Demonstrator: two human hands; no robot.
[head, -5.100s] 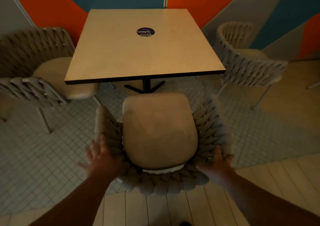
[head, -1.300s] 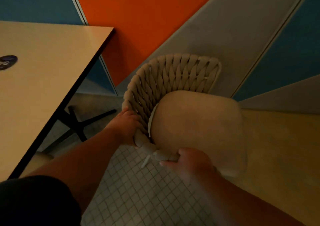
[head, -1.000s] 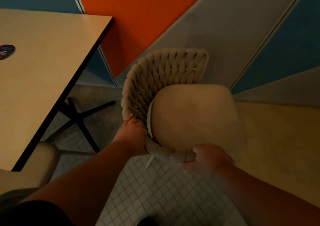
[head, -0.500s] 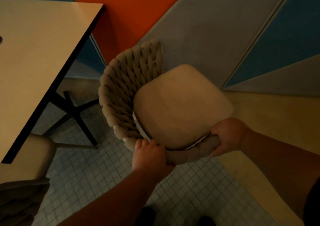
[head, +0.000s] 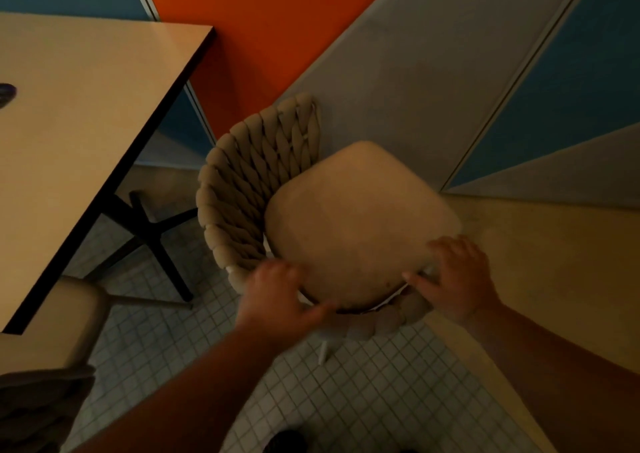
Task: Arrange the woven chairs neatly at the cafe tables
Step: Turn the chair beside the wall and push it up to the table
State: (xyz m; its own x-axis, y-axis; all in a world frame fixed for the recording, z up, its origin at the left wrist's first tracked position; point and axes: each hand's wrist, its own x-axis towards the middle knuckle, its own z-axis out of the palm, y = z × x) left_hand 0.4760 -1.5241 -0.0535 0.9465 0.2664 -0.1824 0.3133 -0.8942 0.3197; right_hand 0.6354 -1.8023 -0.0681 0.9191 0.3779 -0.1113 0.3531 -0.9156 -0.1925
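The cafe table (head: pixel 79 120) is serving as the reference point, and the account is running from it rightward. A second chair (head: pixel 65 317) is sitting tucked at the table's near edge. The woven chair (head: pixel 263 178) in hand is standing just beside the table's right side, near its black pedestal base (head: pixel 149 224), with its seat cushion (head: pixel 356 224) facing away from the table towards the wall.

The left hand (head: pixel 277 296) and right hand (head: pixel 457 279) are now lying on the chair's near rim with fingers spread and loosened; half a second ago both were clamped round that rim. In my judgement the grip is being released or reset. The chair is looking not yet squared to the table.
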